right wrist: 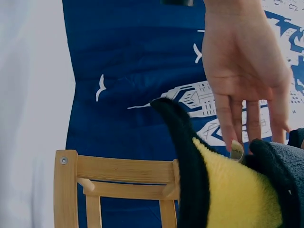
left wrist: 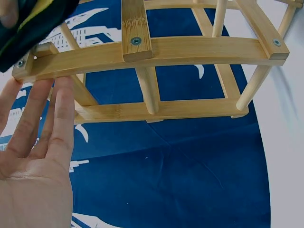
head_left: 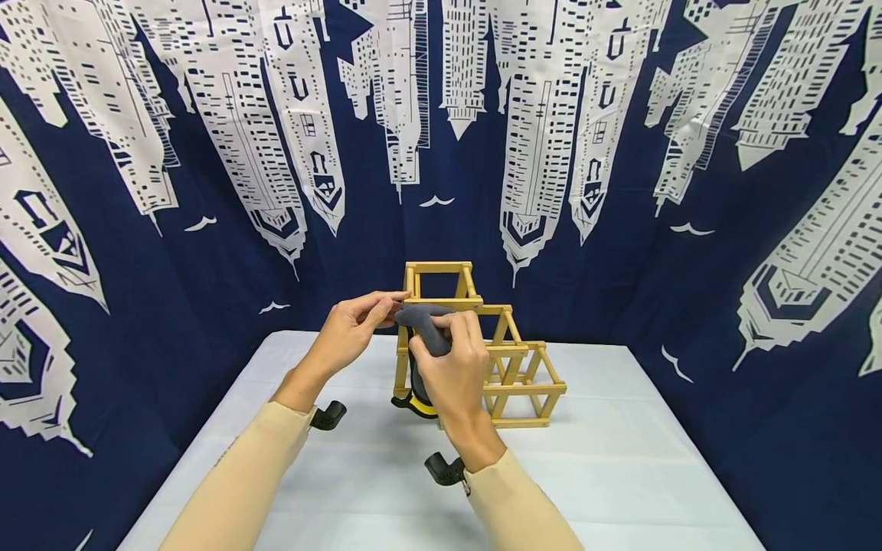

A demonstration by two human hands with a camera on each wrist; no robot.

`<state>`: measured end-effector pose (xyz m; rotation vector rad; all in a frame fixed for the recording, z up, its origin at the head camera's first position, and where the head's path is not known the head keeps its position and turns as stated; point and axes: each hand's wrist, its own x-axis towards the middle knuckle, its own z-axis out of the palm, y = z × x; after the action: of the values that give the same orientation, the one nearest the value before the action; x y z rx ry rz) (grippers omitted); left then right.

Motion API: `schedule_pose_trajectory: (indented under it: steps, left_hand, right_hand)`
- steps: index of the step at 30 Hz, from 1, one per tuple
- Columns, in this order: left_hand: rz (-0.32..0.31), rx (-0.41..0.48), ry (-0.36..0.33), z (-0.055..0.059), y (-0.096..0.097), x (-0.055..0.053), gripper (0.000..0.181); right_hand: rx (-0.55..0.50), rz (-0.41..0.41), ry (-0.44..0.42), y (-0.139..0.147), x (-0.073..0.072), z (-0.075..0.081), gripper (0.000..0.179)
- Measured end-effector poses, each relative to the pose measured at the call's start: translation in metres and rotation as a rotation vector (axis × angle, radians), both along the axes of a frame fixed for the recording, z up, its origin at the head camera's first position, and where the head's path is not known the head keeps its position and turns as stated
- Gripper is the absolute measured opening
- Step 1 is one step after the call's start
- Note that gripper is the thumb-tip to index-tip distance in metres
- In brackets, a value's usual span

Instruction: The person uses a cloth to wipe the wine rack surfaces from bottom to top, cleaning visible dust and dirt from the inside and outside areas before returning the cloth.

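Note:
A soft plush toy (head_left: 430, 329) in grey, black and yellow is gripped by my right hand (head_left: 456, 363), against the left front of a stepped wooden rack (head_left: 524, 389). In the right wrist view, the plush toy's yellow side (right wrist: 237, 199) shows between black edges, with a small tag. My left hand (head_left: 354, 325) reaches in from the left, its fingers fairly straight. In the left wrist view, the left hand's fingertips (left wrist: 61, 88) meet the rack's wooden rail (left wrist: 190, 50). Whether they also touch the toy is hidden.
The rack stands upright on a white-covered table (head_left: 648, 444), its tallest part at the left and steps descending right. Behind the table hangs a dark blue cloth (head_left: 358, 252) with white buildings. Black wrist mounts (head_left: 444, 468) stick out below both wrists.

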<state>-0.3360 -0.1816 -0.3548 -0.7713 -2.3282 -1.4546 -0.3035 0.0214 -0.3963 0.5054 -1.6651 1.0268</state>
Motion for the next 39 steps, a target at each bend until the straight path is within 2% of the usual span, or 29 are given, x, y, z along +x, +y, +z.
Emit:
schedule_pose_trajectory:
  steps: [10, 17, 27, 33, 36, 39]
  left_hand:
    - [-0.022, 0.013, 0.001, 0.003, 0.002, 0.003, 0.04]
    - [-0.019, 0.013, -0.008, 0.002, 0.002, 0.003, 0.039]
    - [-0.005, -0.001, -0.008, 0.001, 0.001, 0.0, 0.04]
    - [-0.025, -0.013, -0.012, 0.001, 0.006, 0.0, 0.039]
    - [-0.017, -0.034, 0.004, 0.002, 0.01, 0.002, 0.036]
    - [0.021, -0.056, 0.049, 0.002, 0.013, 0.004, 0.031]
  right_hand:
    - [0.008, -0.055, -0.095, -0.011, -0.007, 0.009, 0.03]
    - [-0.03, -0.089, -0.105, -0.005, -0.009, 0.011, 0.028]
    - [-0.105, -0.13, -0.096, 0.031, -0.012, 0.012, 0.023]
    - [-0.144, -0.175, -0.091, 0.058, -0.015, 0.01, 0.02]
    - [-0.153, -0.179, -0.097, 0.068, -0.016, 0.01, 0.02]
    - [-0.158, -0.192, -0.103, 0.077, -0.017, 0.01, 0.02]
